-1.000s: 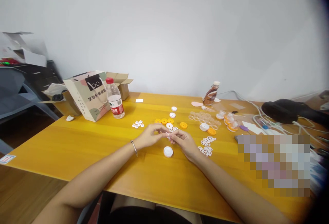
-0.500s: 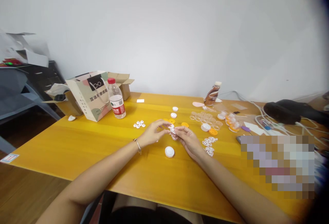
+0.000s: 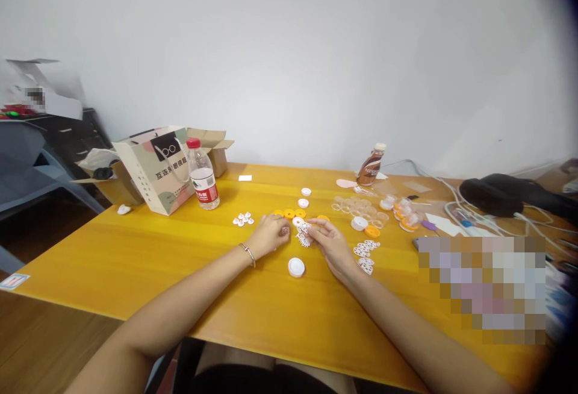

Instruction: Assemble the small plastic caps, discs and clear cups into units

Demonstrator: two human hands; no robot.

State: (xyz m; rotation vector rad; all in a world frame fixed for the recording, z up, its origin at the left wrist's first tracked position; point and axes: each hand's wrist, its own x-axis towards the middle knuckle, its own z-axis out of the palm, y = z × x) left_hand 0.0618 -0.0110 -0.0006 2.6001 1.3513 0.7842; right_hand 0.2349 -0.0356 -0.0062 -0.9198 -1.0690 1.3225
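Two hands (image 3: 268,234) (image 3: 332,246); at least four white discs (image 3: 297,267); two bottles (image 3: 205,183) (image 3: 371,166); one bag (image 3: 153,171)

You pinch a white openwork cluster (image 3: 303,238), jagged along its edge, in your right hand (image 3: 330,246); its pieces are too small to tell apart. At your left hand (image 3: 268,235), a smaller white lattice (image 3: 285,231) shows, partly hidden.

Paper bag (image 3: 171,183) at left of table (image 3: 135,255), red-capped water bottle (image 3: 205,180) just beside it, open cardboard box (image 3: 217,158) behind. Brown bottle (image 3: 371,169) near wall (image 3: 289,68). Black object (image 3: 490,194), white cables (image 3: 522,219) far right.
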